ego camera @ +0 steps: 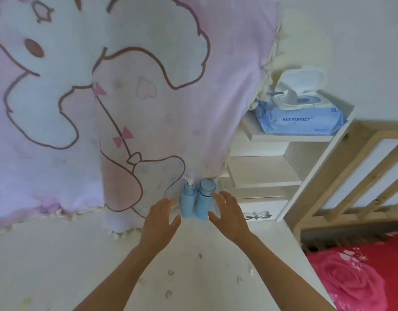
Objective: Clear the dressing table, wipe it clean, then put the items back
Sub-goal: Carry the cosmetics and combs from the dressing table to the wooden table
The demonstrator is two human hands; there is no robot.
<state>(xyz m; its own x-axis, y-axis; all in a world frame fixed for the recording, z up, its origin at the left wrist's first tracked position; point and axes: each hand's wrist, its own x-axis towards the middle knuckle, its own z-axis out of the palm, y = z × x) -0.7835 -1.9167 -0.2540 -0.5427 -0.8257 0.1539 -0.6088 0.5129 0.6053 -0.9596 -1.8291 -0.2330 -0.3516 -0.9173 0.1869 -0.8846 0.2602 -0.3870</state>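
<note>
Two light blue bottles stand side by side at the back of the white dressing table (58, 261). The pump bottle (188, 199) is on the left, the capped bottle (204, 198) on the right. My left hand (161, 219) hovers just left of the pump bottle with fingers spread and holds nothing. My right hand (228, 213) is just right of the capped bottle, fingers spread, its fingertips close to or touching the bottle. A blue pack of wet wipes (299, 115) lies with its lid open on the top shelf at the right.
A pink cartoon cloth (103, 97) hangs behind the table and covers the back. White shelves (263, 173) and a small drawer (258, 215) stand at the right. A wooden bed frame (355, 176) and red rose bedding (350, 279) lie further right. Small scraps dot the tabletop.
</note>
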